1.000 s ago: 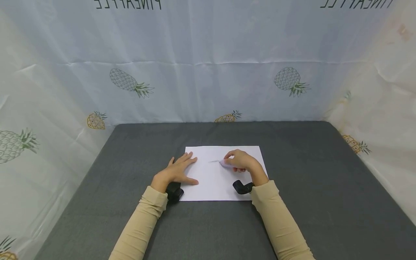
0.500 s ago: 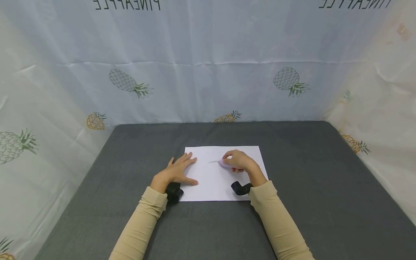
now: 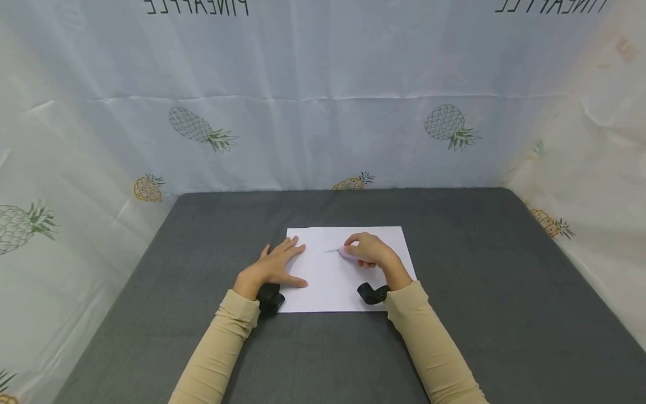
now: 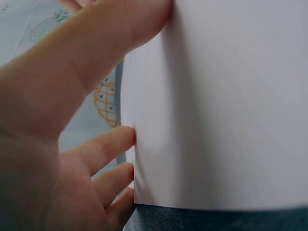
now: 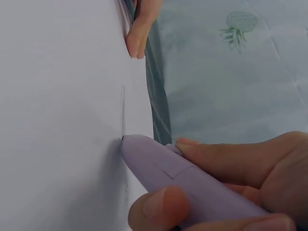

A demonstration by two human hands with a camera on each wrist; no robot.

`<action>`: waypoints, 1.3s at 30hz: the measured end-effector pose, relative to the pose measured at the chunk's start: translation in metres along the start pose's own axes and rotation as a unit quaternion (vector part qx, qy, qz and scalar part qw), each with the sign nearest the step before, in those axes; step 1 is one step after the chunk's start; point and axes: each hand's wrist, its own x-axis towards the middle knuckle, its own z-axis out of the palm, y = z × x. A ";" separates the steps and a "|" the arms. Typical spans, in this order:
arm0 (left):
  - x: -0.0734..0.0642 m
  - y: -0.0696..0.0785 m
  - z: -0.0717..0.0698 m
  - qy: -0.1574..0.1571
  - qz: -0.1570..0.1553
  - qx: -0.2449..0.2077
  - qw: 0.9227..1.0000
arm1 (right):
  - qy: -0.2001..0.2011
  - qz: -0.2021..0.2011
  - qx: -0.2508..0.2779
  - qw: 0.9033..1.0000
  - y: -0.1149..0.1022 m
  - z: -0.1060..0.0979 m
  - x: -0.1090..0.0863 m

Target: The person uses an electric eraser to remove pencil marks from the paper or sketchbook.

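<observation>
A white sheet of paper lies on the dark grey table in the head view. My left hand rests on its left edge, fingers straight and spread; the left wrist view shows several fingertips at that edge. My right hand grips a chunky lilac pen-shaped tool, with the thumb by a small raised piece on its side. The tool leans, its small dark tip touching the paper. Thin dark lines run from the tip towards the left hand. The tool's rear end is hidden in the hand.
The dark grey table stretches around the sheet on all sides. Behind it hangs a pale curtain printed with pineapples. Black wrist-worn devices sit beneath both wrists, the right one over the paper.
My right hand has shifted slightly left with the lilac tool, its tip travelling along the dark line. The left hand has stayed in place on the sheet.
</observation>
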 end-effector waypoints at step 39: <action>0.001 -0.001 0.000 0.003 0.000 0.002 1.000 | 0.011 -0.007 -0.018 1.000 0.003 0.001 0.003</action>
